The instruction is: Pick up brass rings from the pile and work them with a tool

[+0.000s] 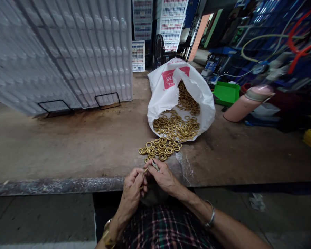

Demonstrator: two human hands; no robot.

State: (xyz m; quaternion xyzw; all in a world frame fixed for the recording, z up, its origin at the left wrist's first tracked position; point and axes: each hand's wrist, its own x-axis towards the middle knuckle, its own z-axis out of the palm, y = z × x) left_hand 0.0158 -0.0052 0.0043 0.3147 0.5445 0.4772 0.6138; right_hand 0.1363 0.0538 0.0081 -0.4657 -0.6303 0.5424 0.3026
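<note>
My left hand [134, 185] is closed in a pinch on a small brass-coloured ring [145, 170] at the table's front edge. Close against it, my right hand [163, 176] is wrapped around a small tool with a pale metal end [155, 166]; its exact kind is hard to make out. My right fingertips meet the ring too. Just beyond both hands lies a loose pile of brass rings [161, 148]. Behind that pile, a white sack [158, 100] rests on its side, its torn mouth facing me and many more rings inside.
Stacked clear plastic trays [93, 52] stand at the left, by black wire stands [107, 100]. Right of the sack are a green bin [226, 93] and a pink cylinder [245, 105]. White crates [172, 26] rise behind the wooden table [93, 145].
</note>
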